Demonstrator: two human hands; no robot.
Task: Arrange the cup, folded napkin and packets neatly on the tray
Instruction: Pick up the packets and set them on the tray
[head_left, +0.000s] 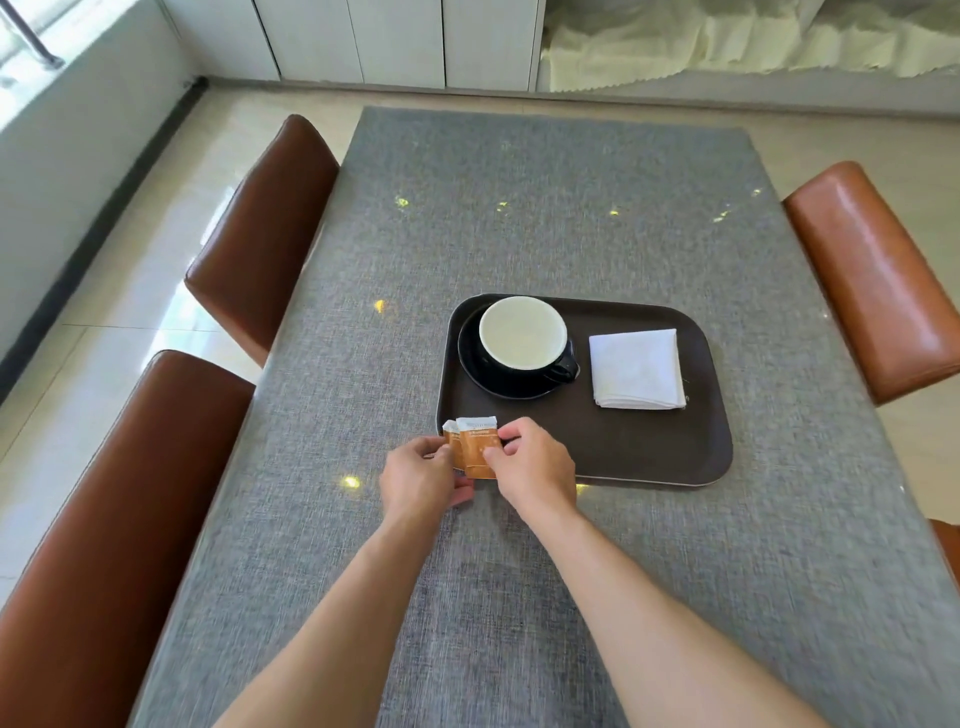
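Note:
A dark brown tray (639, 447) lies on the grey table. At its left end stands a black cup (522, 335) with a pale inside, on a black saucer (480, 374). A folded white napkin (638, 368) lies flat to the right of the cup. Two orange and white packets (474, 441) overlap at the tray's near left corner. My left hand (418, 475) pinches them from the left and my right hand (530, 465) pinches them from the right. Part of each packet is hidden by my fingers.
The grey cloth-covered table (519, 218) stretches away from me. Two brown leather chairs (260, 228) stand along its left side and another chair (878, 280) on the right. White cabinets line the far wall.

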